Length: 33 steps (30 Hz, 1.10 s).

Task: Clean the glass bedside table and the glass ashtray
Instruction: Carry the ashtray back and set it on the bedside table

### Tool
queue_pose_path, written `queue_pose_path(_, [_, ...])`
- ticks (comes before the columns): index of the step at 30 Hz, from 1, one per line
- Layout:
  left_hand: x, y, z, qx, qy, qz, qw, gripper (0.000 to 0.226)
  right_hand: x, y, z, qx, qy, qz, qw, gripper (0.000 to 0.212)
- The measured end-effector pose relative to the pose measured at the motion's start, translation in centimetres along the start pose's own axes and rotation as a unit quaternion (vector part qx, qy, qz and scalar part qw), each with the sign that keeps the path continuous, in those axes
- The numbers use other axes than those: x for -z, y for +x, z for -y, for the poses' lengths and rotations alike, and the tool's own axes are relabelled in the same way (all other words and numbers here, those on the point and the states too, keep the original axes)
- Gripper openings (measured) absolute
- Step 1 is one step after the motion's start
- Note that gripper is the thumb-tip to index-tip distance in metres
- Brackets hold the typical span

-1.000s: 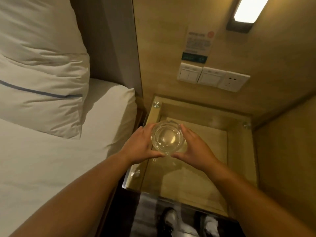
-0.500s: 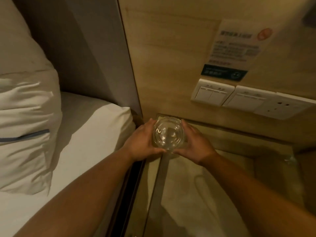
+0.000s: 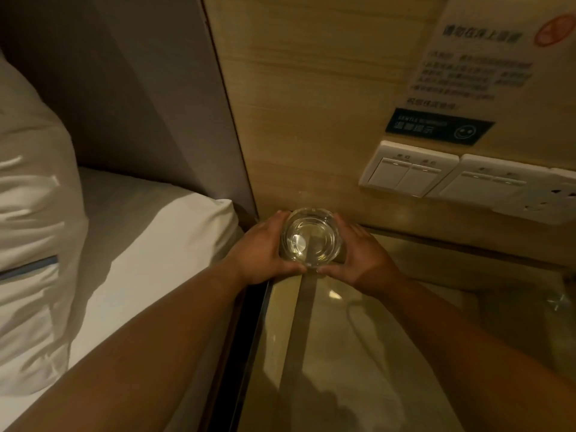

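Hands cup the glass ashtray (image 3: 311,237) from both sides: the left hand (image 3: 263,251) curls around its left wall, the right hand (image 3: 361,254) around its right wall, thumbs nearly meeting below its near rim and fingers wrapped behind. It sits between the palms at the far left corner of the glass bedside table (image 3: 358,353); whether it rests on the glass or hangs just above cannot be told. Left of the left hand lies the bed (image 3: 140,244); up and right of the right hand are wall switches (image 3: 405,176).
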<state>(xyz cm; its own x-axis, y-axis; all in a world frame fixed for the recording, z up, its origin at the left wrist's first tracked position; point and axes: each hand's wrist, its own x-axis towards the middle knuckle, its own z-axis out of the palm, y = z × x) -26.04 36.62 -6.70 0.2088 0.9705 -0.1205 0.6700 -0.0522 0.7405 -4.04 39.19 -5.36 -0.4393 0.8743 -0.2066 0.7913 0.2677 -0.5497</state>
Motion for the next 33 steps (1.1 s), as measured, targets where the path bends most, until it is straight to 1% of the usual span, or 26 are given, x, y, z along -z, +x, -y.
queue_pose_path(8, [-0.1,-0.1,0.1,-0.002,0.002,-0.004,1.000,0.098,0.0,0.3,-0.3,0.006,-0.018,0.014,1.000,0.112])
queue_pose_path(12, [0.0,-0.1,-0.1,0.001,0.019,-0.003,1.000,0.097,0.0,0.3,-0.3,0.001,-0.032,0.020,0.999,0.112])
queue_pose_path(15, [0.0,-0.1,0.1,0.018,0.037,0.006,0.999,0.103,0.0,0.3,-0.3,-0.001,-0.042,0.023,0.999,0.112])
queue_pose_path(19, [-0.2,0.1,0.4,0.020,0.052,0.013,0.998,0.104,-0.1,0.4,-0.3,-0.001,-0.044,0.025,0.999,0.112])
queue_pose_path(24, [-0.1,0.2,0.3,0.013,0.062,0.010,0.998,0.101,-0.1,0.4,-0.5,0.003,-0.068,0.025,0.997,0.112])
queue_pose_path(27, [0.1,0.2,0.0,0.027,0.078,0.019,0.996,0.104,0.0,0.6,-0.4,-0.005,-0.089,0.047,0.995,0.114])
queue_pose_path(30, [0.5,0.2,-0.5,0.049,0.104,0.042,0.993,0.111,0.5,0.4,0.1,-0.018,-0.086,0.055,0.995,0.117])
queue_pose_path(33, [1.1,-0.1,-1.3,0.080,0.151,0.057,0.984,0.116,1.2,-0.3,0.4,-0.028,-0.104,0.066,0.992,0.117])
